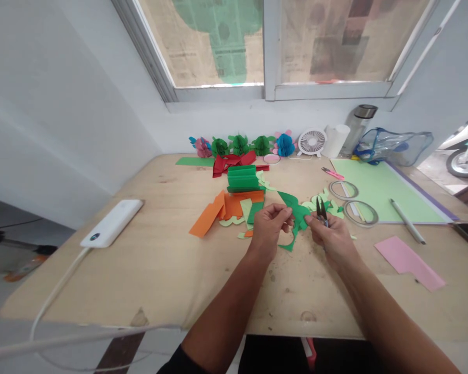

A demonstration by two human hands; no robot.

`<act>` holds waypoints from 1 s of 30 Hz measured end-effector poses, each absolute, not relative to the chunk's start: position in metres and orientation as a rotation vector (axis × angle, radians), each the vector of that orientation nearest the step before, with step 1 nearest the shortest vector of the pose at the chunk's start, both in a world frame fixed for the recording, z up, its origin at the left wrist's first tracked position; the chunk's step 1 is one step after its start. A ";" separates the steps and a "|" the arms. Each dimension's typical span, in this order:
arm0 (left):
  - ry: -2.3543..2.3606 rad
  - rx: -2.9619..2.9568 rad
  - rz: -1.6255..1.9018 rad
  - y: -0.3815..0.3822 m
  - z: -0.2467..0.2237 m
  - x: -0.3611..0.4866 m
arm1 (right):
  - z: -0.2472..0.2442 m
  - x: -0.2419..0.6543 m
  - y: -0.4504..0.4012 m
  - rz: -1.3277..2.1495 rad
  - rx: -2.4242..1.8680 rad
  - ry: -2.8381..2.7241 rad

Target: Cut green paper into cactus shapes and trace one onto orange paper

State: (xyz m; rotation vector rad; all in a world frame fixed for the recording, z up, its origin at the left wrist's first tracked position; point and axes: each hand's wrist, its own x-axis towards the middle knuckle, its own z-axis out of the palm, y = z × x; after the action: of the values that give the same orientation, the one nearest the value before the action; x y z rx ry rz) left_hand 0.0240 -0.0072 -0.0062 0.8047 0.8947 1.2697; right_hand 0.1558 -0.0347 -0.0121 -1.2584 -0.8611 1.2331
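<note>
Between my two hands is a piece of dark green paper (pixel 299 217) with a curved, cut outline. My left hand (pixel 270 227) pinches its left side between thumb and fingers. At its right edge, the thumb and forefinger of my right hand (pixel 333 236) meet the paper. That same hand also grips small scissors (pixel 321 209), their dark blades pointing up and away from me; the handles are mostly hidden in the palm. Pale green paper scraps (pixel 323 200) lie just beyond. Left of my left hand are orange paper pieces (pixel 208 215) and folded green paper (pixel 243 178).
Red paper (pixel 234 162) and several paper honeycomb figures (pixel 239 144) line the back, beside a small white fan (pixel 312 142) and a bottle (pixel 361 127). Tape rolls (pixel 361 213), a pen (pixel 407 222) and pink paper (pixel 409 262) lie right. A white power bank (pixel 112 223) sits left.
</note>
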 end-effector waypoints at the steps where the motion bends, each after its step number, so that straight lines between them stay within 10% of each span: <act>1: 0.894 0.799 1.261 -0.008 -0.006 0.024 | -0.011 0.156 -0.035 1.234 -1.262 -0.858; 30: 0.928 0.947 0.963 0.000 -0.003 0.002 | -0.011 0.171 -0.033 1.218 -1.347 -1.135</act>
State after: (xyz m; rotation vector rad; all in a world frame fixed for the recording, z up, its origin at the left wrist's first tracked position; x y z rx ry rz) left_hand 0.0023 -0.0003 -0.0034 0.9470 0.9280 0.9626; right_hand 0.1712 -0.0331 -0.0112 -1.3472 -1.1350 1.2175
